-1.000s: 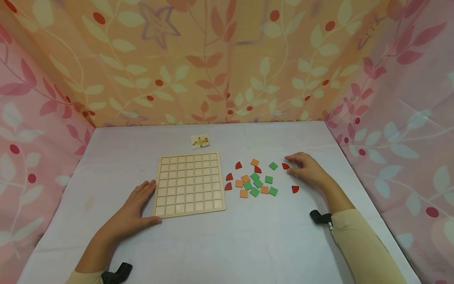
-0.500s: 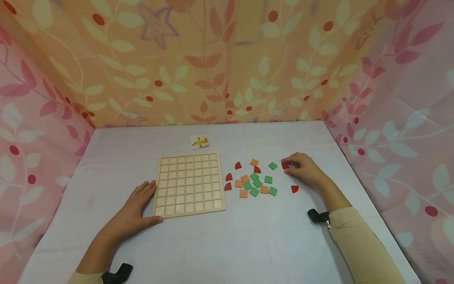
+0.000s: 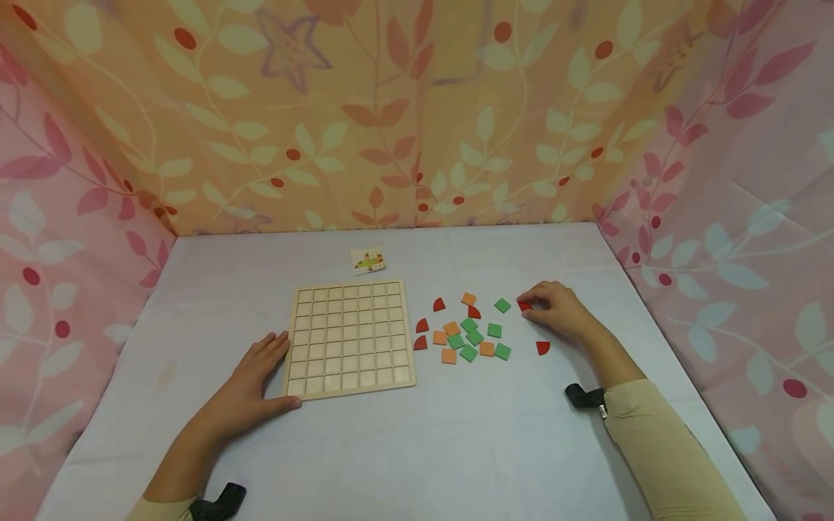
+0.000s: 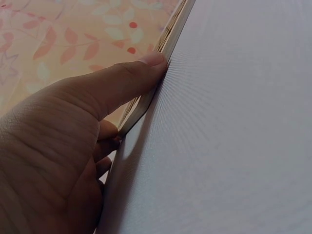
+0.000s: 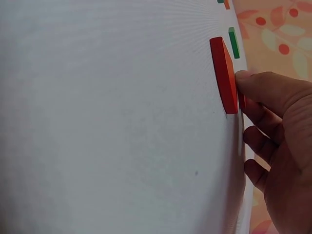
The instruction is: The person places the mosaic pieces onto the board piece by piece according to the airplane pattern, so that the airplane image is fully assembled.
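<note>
A pale wooden grid board (image 3: 348, 340) lies on the white cloth, its square cells bare. My left hand (image 3: 244, 383) rests at its near left corner, fingers along the left side and thumb against the front edge; the left wrist view shows the thumb (image 4: 129, 80) touching the board's rim. Over on the right, my right hand (image 3: 562, 311) pinches a red quarter-circle tile (image 3: 524, 306) between thumb and fingers. In the right wrist view that pinched tile (image 5: 242, 100) is mostly hidden by the thumb, behind another red quarter-circle tile (image 5: 223, 78) lying closer to the camera.
Several green square tiles (image 3: 494, 331), orange square tiles (image 3: 449, 356) and red quarter-circle tiles (image 3: 420, 343) lie scattered between board and right hand. A small picture card (image 3: 368, 261) sits behind the board. Patterned cloth walls (image 3: 417, 116) enclose the table at the back and sides.
My right hand has shifted slightly left, and its thumb and fingers have come together on the red quarter-circle tile. The left hand stays at the board's corner.
</note>
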`<state>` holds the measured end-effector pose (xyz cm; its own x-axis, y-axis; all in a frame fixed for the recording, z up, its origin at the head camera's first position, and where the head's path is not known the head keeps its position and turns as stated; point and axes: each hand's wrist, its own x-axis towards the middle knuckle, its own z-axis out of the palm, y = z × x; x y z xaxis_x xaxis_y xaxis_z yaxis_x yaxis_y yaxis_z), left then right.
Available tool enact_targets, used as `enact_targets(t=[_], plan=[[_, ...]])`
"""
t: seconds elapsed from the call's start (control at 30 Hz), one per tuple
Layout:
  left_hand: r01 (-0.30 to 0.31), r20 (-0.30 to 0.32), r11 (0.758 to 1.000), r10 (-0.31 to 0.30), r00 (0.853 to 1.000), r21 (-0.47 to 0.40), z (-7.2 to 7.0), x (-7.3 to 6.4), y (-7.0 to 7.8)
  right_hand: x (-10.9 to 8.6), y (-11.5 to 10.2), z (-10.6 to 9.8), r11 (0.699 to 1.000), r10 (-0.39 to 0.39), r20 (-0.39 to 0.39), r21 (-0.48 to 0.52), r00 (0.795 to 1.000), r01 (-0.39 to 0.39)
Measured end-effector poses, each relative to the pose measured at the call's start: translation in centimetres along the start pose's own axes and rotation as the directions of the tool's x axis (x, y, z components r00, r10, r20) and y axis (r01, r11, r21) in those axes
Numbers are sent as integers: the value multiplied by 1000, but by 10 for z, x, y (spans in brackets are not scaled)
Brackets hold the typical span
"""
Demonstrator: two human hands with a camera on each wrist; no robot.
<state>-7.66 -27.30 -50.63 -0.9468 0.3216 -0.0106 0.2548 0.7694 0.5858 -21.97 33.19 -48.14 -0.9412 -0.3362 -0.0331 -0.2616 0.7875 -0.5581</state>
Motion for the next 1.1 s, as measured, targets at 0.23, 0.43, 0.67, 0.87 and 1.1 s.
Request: enact_targets(t=[0.23, 0.43, 0.67, 0.87, 1.1], plan=[[9, 7, 1000, -9, 1000, 6, 1, 3, 1, 0, -1, -1, 999, 2, 8, -34, 1000, -1], [5, 1, 1000, -5, 1000, 7, 3, 3, -1, 0, -2, -1, 1000, 4, -1, -14, 1000, -4], [-5, -9, 1000, 6, 1000, 22, 6, 1, -3, 1, -9, -4, 1000, 6, -19, 6, 1000, -6], [-23, -19, 999, 24, 1000, 23, 5, 0, -5, 2, -23, -7, 997, -68, -59, 22, 996, 69], [-30, -12, 999, 30, 999, 28, 3, 1, -6, 8, -50, -4, 993, -97, -80, 56, 992, 101]])
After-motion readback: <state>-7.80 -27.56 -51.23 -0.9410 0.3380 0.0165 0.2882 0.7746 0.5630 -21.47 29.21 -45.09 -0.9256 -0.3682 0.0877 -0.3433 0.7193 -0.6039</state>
